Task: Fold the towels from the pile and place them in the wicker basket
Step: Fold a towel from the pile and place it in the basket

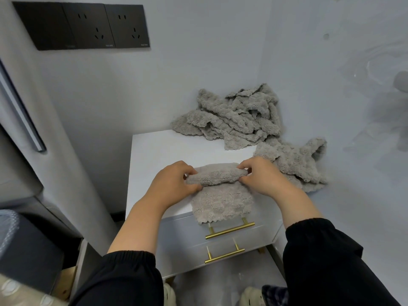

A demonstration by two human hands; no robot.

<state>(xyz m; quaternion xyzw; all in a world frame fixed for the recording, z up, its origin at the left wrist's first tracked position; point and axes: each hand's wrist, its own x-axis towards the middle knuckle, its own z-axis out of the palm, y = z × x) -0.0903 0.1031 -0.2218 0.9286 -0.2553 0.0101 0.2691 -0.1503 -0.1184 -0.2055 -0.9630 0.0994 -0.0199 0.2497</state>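
Note:
A grey fluffy towel [220, 199] lies on the front of the white nightstand [159, 151], its lower edge hanging over the top drawer. My left hand [174, 184] pinches the left end of its folded-over top edge. My right hand [262, 175] pinches the right end of that same fold. A heap of several crumpled grey towels [234, 115] sits at the back of the nightstand against the wall. One more loose towel [298, 164] lies at the right edge. No wicker basket is in view.
The nightstand has two drawers with brass handles [229, 230]. Walls close in behind and to the right. A black socket panel [84, 25] hangs on the left wall. A dark bin [26, 250] stands low at the left. Slippers [251, 297] show on the floor.

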